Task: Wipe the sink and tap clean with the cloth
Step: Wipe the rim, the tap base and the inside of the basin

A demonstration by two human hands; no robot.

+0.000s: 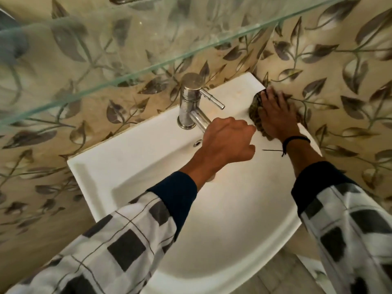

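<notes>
White sink (127, 158) fixed to a leaf-pattern tiled wall (350, 60), seen from above. Chrome tap (189, 98) stands upright at the middle of the sink's rear edge, w/ its lever (212, 99) sticking out to the right and its spout (198, 119) reaching fwd over the basin. Small overflow hole (198, 143) in the basin wall just below the spout.

Cloth (255, 109): dark, greenish, bunched up, lying on the sink's rear right corner where the rim meets the wall. Right hand (275, 115) lies flat on top of it, fingers straight and together, pointing to the rear, pressing the cloth down onto the rim. Only the cloth's left and front edges show past the hand. Black wristband (297, 140) on that wrist, loose end hanging out to the left.

Left hand (227, 141) is knuckles-up over the front end of the spout, fingers curled under. Spout's tip disappears beneath it; can't tell whether the fingers actually grip it or just sit over it. Hand is near the cloth but apart from it.

Both arms in checked white/grey sleeves (127, 240) w/ dark cuffs. Glass shelf (148, 66) runs across above the tap, blurred. Strip of pale floor (286, 272) shows past the sink's front right edge.
</notes>
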